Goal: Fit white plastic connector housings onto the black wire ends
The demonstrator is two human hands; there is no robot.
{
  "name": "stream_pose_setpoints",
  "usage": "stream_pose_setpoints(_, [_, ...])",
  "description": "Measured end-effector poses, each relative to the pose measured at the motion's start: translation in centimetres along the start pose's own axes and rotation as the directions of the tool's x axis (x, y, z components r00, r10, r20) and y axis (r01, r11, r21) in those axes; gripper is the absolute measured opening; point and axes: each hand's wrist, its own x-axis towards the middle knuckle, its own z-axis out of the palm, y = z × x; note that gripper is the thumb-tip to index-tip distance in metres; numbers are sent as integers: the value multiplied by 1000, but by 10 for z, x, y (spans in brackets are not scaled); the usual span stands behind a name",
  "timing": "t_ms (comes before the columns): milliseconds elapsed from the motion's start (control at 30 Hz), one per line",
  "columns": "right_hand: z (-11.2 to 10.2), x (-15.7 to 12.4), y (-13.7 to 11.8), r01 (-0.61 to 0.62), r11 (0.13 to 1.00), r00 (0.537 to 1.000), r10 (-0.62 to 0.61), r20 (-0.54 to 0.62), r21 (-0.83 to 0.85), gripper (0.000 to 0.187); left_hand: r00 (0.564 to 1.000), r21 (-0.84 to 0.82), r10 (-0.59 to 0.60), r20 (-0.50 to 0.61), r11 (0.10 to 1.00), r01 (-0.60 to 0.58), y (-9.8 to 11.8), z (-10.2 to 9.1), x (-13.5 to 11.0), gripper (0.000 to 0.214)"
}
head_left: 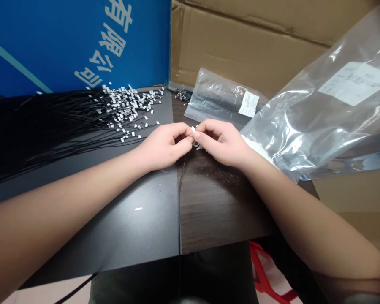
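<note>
My left hand (166, 145) and my right hand (220, 141) meet fingertip to fingertip over the dark table (209, 202). Both are closed in a pinch. Between the fingertips sits a small white connector (193, 128). A thin black wire (180, 190) hangs from my left hand's pinch toward the table's front edge. A few small white pieces (198, 146) lie under my right hand's fingers. To the left lies a large heap of black wires (50, 122) with white connector ends (126, 105).
A clear plastic bag with a white label (329, 109) lies at the right, and a smaller labelled bag (221, 97) lies behind the hands. A cardboard box (240, 38) and a blue printed panel (66, 42) stand at the back. A red-trimmed bag (266, 278) sits below the table edge.
</note>
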Motion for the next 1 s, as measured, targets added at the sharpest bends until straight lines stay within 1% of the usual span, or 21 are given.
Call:
stream_pose_setpoints(133, [5,-1,0,19,1000,997,-20,-72,-14,19,1000,-23,-11,-13,1000,11,1,-1,2,24])
stream_pose_setpoints(333, [10,1,1,4,997,975,15,-223,83,20,1000,-53,-8,-27,999,6,2,-1,3,20])
stream_pose_setpoints(467, [11,2,1,2,992,971,29,-237,128,22,999,-59,-9,-37,998,7,2,-1,3,20])
stream_pose_setpoints(567, [10,3,1,8,981,965,44,-260,195,24,999,-71,-12,-38,997,10,2,-1,2,20])
stream_pose_setpoints(633, [7,5,1,-3,972,965,63,-253,233,25,1000,-90,-10,-28,996,7,2,-2,1,20])
stream_pose_setpoints(733, [1,6,1,-30,966,980,79,-180,258,27,1000,-125,-20,8,992,20,4,-2,0,19])
stream_pose_setpoints(800, [-2,5,2,-22,968,988,58,-140,249,31,999,-144,-32,24,989,36,5,-2,0,21])
stream_pose_setpoints(900, [-2,4,2,26,980,995,-5,-104,196,38,999,-172,-42,-4,984,41,4,-1,0,27])
stream_pose_setpoints(1000, [0,3,3,40,988,997,-29,-76,148,43,998,-164,-33,-51,986,24,2,0,0,29])
